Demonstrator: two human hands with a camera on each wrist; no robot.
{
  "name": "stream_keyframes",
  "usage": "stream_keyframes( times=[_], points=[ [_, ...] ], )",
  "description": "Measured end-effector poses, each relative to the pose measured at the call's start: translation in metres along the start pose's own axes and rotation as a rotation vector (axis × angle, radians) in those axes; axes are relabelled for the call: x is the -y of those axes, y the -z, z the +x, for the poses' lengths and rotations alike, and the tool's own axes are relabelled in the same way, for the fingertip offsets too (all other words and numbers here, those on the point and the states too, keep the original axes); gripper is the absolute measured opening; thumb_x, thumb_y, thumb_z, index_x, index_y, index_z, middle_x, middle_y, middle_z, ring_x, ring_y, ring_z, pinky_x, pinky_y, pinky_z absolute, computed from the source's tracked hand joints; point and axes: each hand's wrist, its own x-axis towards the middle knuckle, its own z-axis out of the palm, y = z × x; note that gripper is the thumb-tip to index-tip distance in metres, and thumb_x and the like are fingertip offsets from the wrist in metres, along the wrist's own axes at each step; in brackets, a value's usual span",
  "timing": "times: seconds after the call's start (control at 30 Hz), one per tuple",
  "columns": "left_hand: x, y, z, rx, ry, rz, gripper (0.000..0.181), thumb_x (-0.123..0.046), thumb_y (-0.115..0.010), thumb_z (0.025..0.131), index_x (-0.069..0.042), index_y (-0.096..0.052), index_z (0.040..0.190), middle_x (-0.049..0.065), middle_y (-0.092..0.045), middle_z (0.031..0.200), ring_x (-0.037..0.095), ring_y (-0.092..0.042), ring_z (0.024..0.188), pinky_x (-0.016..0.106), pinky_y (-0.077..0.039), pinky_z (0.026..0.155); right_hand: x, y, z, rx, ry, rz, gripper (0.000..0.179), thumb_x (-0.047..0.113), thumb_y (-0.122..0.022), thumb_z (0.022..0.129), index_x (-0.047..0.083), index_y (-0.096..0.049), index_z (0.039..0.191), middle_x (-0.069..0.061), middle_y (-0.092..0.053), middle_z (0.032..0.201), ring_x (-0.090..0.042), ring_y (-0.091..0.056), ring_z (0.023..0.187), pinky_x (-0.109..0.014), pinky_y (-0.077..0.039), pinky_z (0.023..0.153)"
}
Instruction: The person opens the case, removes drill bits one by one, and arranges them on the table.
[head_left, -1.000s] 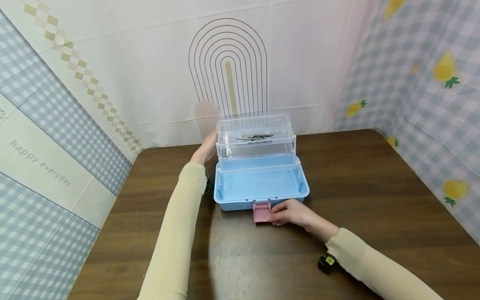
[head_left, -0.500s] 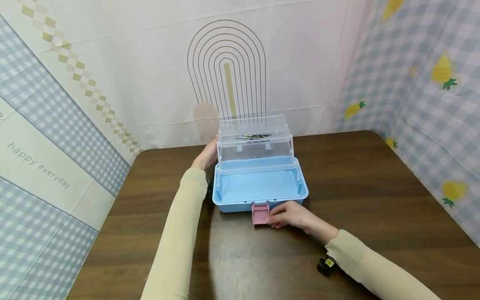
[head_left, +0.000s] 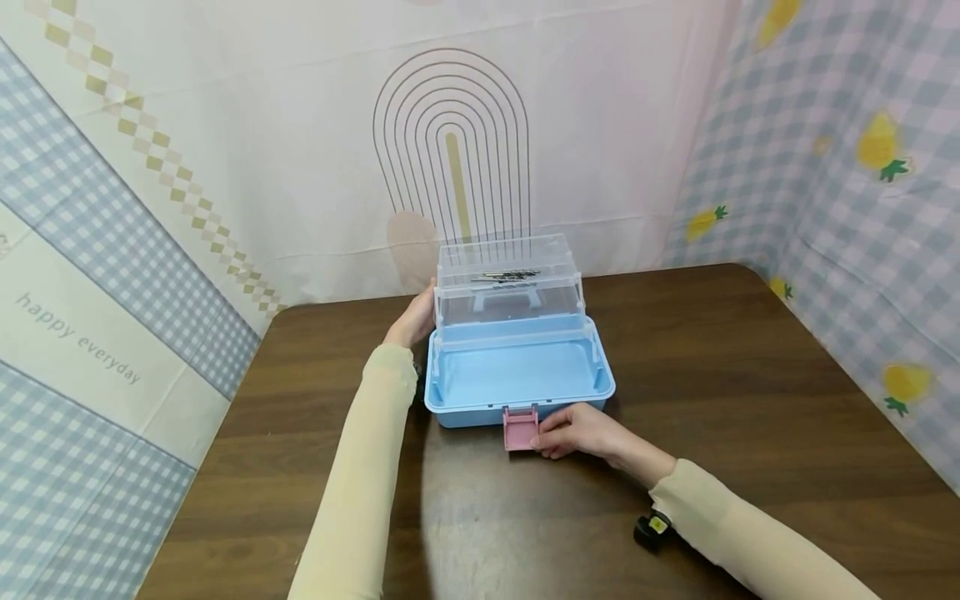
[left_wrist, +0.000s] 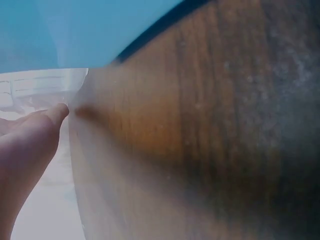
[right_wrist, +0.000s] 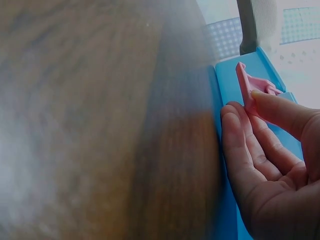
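Note:
On the table stands a light blue storage box (head_left: 525,375) with clear trays (head_left: 517,302) raised above its base and a clear lid (head_left: 502,247) up behind them. My right hand (head_left: 581,432) pinches the pink latch (head_left: 521,433) on the front, thumb against forefinger; the right wrist view shows the latch (right_wrist: 245,85) tilted out from the blue wall. My left hand (head_left: 415,318) is at the left rear of the box, beside the clear plastic, most fingers hidden behind it. Several thin dark metal rods (head_left: 510,276), like drill bits, lie in the upper tray.
The box sits on a dark wooden table (head_left: 712,375), near the back edge. A printed cloth (head_left: 315,167) hangs right behind, and checked cloth (head_left: 840,192) lines the right side. Black wrist cameras (head_left: 651,531) are worn on both arms.
The clear lid has tipped slightly backward, and a white handle now shows through the tray. My left hand has shifted slightly lower in the view. The right hand keeps its pinch on the pink latch.

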Motion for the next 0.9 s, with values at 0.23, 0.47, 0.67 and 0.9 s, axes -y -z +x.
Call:
stream_keyframes(
  times=[0.23,0.47,0.67,0.9],
  points=[
    [0.003,0.001,-0.004,0.008,-0.017,0.008,0.057,-0.039,-0.011,0.112,-0.014,-0.021,0.162,0.013,-0.023,0.165,0.028,-0.021,0.151,0.047,-0.018,0.121,-0.002,0.0,0.001,0.01,0.002,0.007,0.027,0.015,-0.075,0.092,-0.008,-0.073,0.105,-0.013,-0.074,0.091,-0.019,-0.071,0.082,-0.037,-0.059,0.078],
    [0.0,0.002,-0.005,-0.02,-0.001,0.02,0.056,-0.038,-0.014,0.112,-0.013,-0.02,0.162,0.01,-0.02,0.166,0.025,-0.018,0.152,0.043,-0.017,0.121,-0.003,0.001,0.0,0.017,0.018,0.011,0.027,0.015,-0.074,0.093,-0.008,-0.073,0.106,-0.013,-0.074,0.091,-0.018,-0.071,0.082,-0.037,-0.059,0.077],
    [-0.015,0.007,-0.015,-0.112,0.038,0.113,0.063,-0.041,-0.022,0.112,-0.007,-0.004,0.163,0.01,-0.008,0.169,0.023,-0.01,0.154,0.035,-0.015,0.122,-0.006,0.009,-0.005,0.028,0.051,-0.015,0.029,0.017,-0.071,0.095,-0.009,-0.073,0.11,-0.015,-0.074,0.094,-0.018,-0.071,0.083,-0.036,-0.059,0.076],
    [-0.039,0.017,-0.035,-0.197,-0.033,0.42,0.074,-0.054,-0.026,0.108,-0.008,-0.006,0.163,0.011,-0.007,0.169,0.027,-0.008,0.154,0.04,-0.012,0.122,-0.012,0.034,-0.018,0.026,0.022,-0.022,0.034,0.019,-0.07,0.097,-0.009,-0.072,0.115,-0.015,-0.074,0.1,-0.018,-0.07,0.086,-0.035,-0.059,0.078]
  ],
)
